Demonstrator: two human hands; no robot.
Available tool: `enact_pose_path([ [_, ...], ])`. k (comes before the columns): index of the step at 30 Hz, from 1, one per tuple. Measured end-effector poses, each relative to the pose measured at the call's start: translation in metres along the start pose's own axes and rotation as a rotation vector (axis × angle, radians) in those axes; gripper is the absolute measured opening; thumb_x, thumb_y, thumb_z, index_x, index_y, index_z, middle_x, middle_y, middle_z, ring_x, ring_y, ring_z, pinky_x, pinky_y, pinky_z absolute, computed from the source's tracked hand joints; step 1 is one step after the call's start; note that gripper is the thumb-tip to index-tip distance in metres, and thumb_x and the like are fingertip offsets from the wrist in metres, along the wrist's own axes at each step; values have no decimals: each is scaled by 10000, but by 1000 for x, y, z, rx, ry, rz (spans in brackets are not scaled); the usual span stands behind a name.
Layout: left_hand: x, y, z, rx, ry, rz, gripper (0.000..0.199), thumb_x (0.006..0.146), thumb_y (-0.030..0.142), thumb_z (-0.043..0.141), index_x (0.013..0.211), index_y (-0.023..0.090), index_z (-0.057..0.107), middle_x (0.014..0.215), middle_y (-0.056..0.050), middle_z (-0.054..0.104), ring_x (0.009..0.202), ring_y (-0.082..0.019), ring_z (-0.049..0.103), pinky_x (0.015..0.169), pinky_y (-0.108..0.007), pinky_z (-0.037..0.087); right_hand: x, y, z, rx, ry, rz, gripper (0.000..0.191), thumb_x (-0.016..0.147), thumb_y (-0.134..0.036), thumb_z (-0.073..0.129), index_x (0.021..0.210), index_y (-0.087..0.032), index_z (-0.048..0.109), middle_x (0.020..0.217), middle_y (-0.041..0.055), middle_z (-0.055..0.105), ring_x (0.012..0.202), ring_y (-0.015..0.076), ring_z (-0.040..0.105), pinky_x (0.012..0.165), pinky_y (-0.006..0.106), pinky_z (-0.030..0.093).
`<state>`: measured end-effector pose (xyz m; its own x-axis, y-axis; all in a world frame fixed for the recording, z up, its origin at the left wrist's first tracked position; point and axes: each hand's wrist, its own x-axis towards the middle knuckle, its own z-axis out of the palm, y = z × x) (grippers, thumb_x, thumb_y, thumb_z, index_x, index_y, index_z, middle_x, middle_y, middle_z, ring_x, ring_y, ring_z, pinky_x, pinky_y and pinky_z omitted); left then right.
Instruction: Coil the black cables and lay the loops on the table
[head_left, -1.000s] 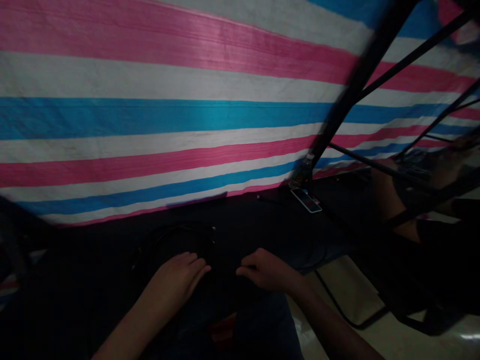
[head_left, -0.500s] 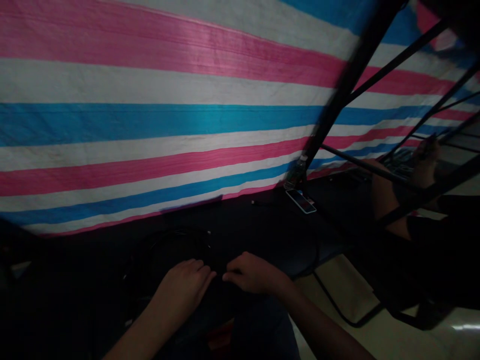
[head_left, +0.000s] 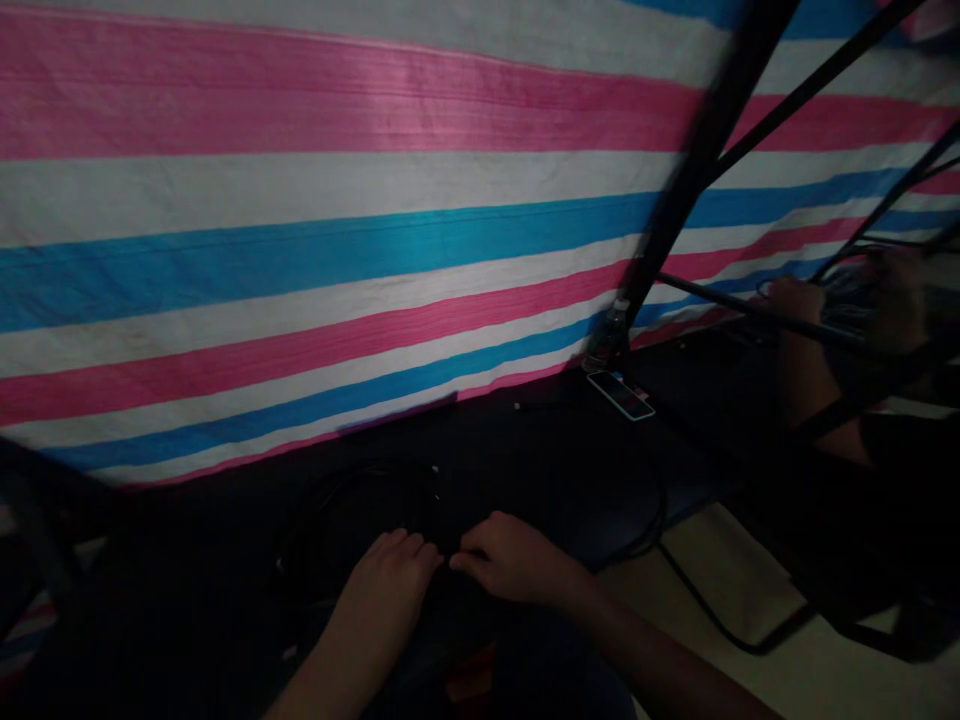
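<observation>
My left hand (head_left: 394, 575) is closed, knuckles up, its fingertips pressed together low in the middle of the view. Close beside it, my right hand (head_left: 517, 558) is closed too, thumb and forefinger pinched toward the left hand. The fingertips of both hands almost meet; whatever they hold is lost in the dark. Just behind my left hand lies a coil of black cable (head_left: 319, 505) on the dark tabletop (head_left: 480, 440). Small pale tips, perhaps connector ends, show near the coil.
A phone (head_left: 622, 395) and a clear bottle (head_left: 606, 335) stand by a black metal frame (head_left: 679, 215). Striped sheeting (head_left: 337, 240) hangs behind the table. At right, a co-worker's arm (head_left: 814, 390) reaches past the frame. A black cable (head_left: 701, 595) loops over the table's edge.
The view has shifted slightly, so the scene sits differently in the picture. My two hands have come a little closer together. The co-worker's hands have moved.
</observation>
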<state>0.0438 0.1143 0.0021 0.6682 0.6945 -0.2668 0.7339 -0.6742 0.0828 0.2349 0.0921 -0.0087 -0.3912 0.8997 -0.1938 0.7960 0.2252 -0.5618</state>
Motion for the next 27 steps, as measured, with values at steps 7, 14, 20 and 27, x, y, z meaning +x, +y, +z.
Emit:
enact_pose_path([
  [7, -11, -10, 0, -12, 100, 24, 331, 968, 86, 443, 1102, 173, 734, 1061, -110, 744, 1038, -302, 693, 985, -532, 530, -5, 9, -10, 34, 27, 98, 345, 948, -378, 604, 717, -160, 735, 691, 39, 716, 582, 125, 549, 534, 269, 275],
  [14, -23, -11, -16, -173, 150, 44, 330, 952, 43, 464, 1113, 174, 720, 1059, -85, 738, 993, -239, 698, 989, -443, 533, -3, 19, -15, 255, 33, -44, 315, 929, -290, 597, 649, -151, 636, 603, -26, 569, 582, 101, 496, 565, 243, 296],
  [20, -22, 5, -24, -332, 145, 71, 270, 1001, 141, 453, 1012, 164, 722, 942, -73, 697, 912, -230, 659, 834, -375, 532, 0, 3, 0, 564, 65, -84, 317, 931, -305, 557, 652, -163, 611, 609, -44, 527, 614, 105, 490, 603, 230, 346],
  [27, -36, -22, -31, -754, 231, 16, 302, 1041, 308, 440, 992, 205, 721, 962, -29, 716, 889, -161, 665, 809, -280, 486, -13, 32, -23, 481, 132, 5, 413, 922, -429, 551, 592, -181, 526, 570, -53, 424, 565, 105, 398, 545, 252, 273],
])
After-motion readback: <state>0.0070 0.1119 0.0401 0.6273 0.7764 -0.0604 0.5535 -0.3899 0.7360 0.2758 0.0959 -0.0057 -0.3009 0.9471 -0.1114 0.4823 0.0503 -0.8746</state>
